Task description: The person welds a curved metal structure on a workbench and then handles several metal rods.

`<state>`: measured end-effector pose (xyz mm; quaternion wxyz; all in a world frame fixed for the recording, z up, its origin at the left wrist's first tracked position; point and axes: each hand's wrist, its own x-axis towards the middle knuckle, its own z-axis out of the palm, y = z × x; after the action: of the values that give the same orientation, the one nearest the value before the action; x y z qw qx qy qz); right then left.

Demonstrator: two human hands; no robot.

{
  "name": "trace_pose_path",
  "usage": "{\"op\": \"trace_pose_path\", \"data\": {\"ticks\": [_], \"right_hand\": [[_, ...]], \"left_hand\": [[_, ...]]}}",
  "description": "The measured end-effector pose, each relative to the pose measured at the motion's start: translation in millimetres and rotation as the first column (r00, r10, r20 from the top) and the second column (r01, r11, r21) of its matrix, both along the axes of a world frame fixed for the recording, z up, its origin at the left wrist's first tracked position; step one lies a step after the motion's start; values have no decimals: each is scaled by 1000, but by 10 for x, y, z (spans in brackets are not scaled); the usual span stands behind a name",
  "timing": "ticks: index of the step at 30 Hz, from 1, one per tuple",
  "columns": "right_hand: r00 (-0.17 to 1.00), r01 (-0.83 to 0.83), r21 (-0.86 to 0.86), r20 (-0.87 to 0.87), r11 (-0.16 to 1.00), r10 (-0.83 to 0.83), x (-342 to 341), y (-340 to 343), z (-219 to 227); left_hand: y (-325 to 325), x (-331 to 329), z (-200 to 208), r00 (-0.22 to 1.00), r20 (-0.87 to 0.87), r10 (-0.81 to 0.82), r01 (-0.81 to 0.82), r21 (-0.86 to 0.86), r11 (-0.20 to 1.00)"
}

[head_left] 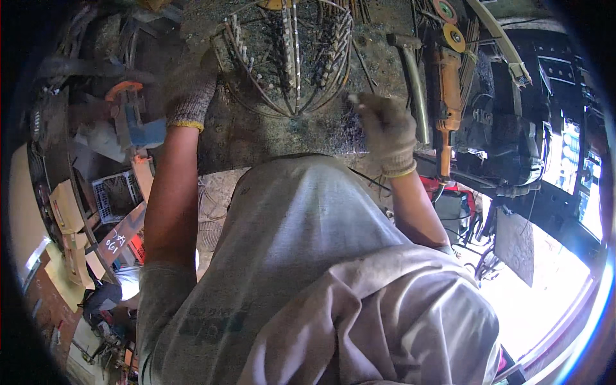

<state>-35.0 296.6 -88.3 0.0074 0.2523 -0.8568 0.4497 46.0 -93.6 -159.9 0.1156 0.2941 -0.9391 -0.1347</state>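
A curved metal frame of bent rods lies on the dark worktable, with a straight rod down its middle and short pieces along its sides. My left hand, in a grey knit glove, is at the frame's left edge; its fingers blend into the dark surface, so their grip is unclear. To the right of the frame's near tip is my right hand, gloved too and slightly blurred. Its fingers are curled, with a small pale spot at their tips that I cannot make out.
Right of the frame lie a hammer and an orange angle grinder with its cord running off the near edge. Thin rods lie beyond them. At the left are an orange-and-blue tool and a plastic crate.
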Motion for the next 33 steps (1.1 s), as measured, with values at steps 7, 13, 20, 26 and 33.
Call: {"op": "trace_pose_path", "data": {"ticks": [7,13,20,26,33], "right_hand": [[991,134,390,-81,911,-110,-386,162,201],[978,199,518,-158,832,-136,-411,195,43],[960,254,467,-227,847,-163,-371,222,-52],[925,322,71,-234,944,-298,-363,297,-120],[931,263,7,-264,965,-251,-311,338,-53]], "left_hand": [[116,-49,312,991,102,85,-94,87,992],[73,-68,298,999,-24,37,-35,86,996],[38,-87,346,997,44,58,-65,170,983],[-25,31,385,985,-37,170,-145,364,920],[-74,258,392,980,-150,132,-55,435,899]]}}
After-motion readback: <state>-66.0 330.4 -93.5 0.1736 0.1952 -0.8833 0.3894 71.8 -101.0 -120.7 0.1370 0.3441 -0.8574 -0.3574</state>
